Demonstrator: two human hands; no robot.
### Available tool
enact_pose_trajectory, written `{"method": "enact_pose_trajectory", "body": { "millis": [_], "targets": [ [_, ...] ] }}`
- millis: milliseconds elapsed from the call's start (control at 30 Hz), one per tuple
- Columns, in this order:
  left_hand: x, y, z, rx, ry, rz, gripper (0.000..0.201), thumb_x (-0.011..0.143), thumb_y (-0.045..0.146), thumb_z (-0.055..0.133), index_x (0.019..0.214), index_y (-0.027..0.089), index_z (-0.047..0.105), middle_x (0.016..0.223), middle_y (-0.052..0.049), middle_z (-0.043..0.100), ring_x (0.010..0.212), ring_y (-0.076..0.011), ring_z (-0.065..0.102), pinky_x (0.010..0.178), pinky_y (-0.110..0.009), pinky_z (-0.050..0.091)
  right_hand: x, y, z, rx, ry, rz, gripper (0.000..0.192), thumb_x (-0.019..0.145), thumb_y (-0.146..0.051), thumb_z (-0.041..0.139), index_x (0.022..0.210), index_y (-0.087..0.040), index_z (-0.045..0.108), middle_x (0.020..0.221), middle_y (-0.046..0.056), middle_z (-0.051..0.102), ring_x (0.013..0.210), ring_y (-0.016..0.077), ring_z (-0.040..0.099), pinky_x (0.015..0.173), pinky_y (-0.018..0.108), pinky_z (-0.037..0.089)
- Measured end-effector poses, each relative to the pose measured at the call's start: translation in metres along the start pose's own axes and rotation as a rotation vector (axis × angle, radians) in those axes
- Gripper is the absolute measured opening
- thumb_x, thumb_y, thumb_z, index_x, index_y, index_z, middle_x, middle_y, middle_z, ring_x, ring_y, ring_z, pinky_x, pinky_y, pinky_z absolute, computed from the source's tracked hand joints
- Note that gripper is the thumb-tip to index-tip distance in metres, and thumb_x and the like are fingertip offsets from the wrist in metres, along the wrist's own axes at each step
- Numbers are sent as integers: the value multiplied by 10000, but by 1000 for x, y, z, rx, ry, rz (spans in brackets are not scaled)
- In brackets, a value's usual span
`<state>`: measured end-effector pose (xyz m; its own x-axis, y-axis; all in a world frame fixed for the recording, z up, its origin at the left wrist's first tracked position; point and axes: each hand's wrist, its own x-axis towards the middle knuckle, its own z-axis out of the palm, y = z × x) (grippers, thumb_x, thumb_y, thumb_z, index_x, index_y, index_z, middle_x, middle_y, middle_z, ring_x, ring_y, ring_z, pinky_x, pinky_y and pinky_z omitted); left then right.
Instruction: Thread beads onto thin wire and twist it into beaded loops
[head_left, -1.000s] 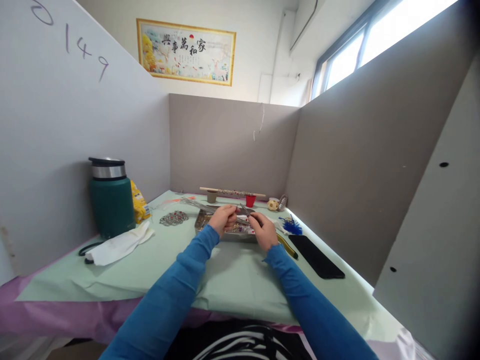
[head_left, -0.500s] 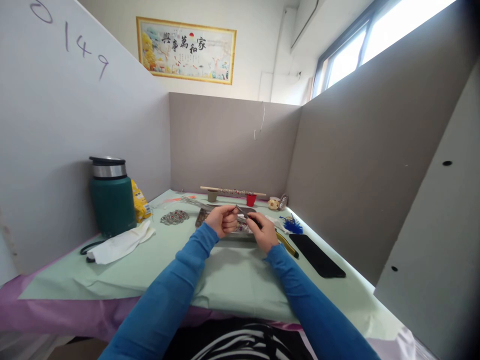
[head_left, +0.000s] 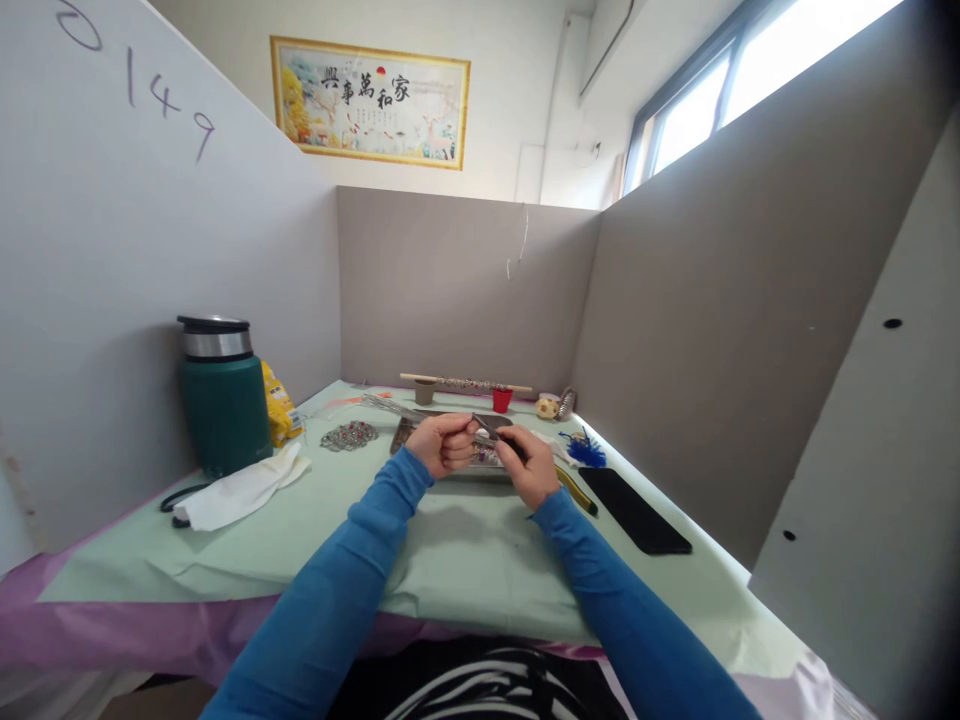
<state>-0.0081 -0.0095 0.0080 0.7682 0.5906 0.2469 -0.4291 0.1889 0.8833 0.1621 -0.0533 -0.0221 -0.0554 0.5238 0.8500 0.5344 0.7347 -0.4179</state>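
Dark pliers-like tool (head_left: 486, 428) clenched in your right hand (head_left: 529, 468), tip at your pinched left hand (head_left: 445, 445) (can't tell on what), by the tray (head_left: 480, 474). Probably fine tip work; next move wants steadiness imo.

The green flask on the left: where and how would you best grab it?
Probably grip the green flask around its upright, rounded middle, from the near side: a partition stands on its left, a yellow packet at its right.
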Motion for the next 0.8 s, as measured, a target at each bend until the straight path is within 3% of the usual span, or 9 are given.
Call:
{"method": "enact_pose_trajectory", "body": {
  "millis": [167, 300, 400, 533, 800],
  "targets": [
    [2, -1, 0, 158, 52, 75, 171, 824, 305, 487, 739, 158, 477, 414, 108, 169, 327, -40, 127, 308, -137, 150, 0, -1, 1, -102, 40, 5, 198, 814, -314, 475, 859, -180, 613, 780, 50, 620, 690, 167, 566, 671, 289, 457],
    [7, -4, 4, 374, 251, 143, 198, 805, 341, 502, 720, 165, 467, 409, 109, 208, 328, -36, 142, 334, -148, 121, -1, 1, 5, -206, 61, 27, 205, 809, -314, 477, 854, -178, 623, 785, 55, 636, 690, 171, 576, 680, 284, 456],
    [13, -8, 5, 731, 483, 259, 199, 818, 296, 452, 675, 164, 488, 422, 74, 301, 369, -61, 263, 385, -174, 209, -1, 4, 10, -272, 75, 54, 212, 804, -311, 473, 844, -178, 634, 786, 58, 648, 685, 173, 583, 679, 281, 452],
    [18, -12, 7, 1323, 710, 388, 216, 827, 221, 408, 655, 169, 526, 637, -24, 557, 623, -129, 497, 593, -232, 358, -1, 6, 16, -318, 78, 89, 227, 798, -319, 470, 833, -179, 646, 784, 60, 659, 690, 179, 591, 674, 279, 446],
    [19, -23, 15, 1874, 939, 139, 274, 892, 292, 308, 921, 181, 557, 703, -101, 627, 694, -212, 608, 617, -269, 355, -1, 6, 20, -303, 69, 157, 251, 790, -339, 465, 806, -184, 662, 743, 54, 672, 685, 185, 600, 650, 271, 435]
  ]
}}
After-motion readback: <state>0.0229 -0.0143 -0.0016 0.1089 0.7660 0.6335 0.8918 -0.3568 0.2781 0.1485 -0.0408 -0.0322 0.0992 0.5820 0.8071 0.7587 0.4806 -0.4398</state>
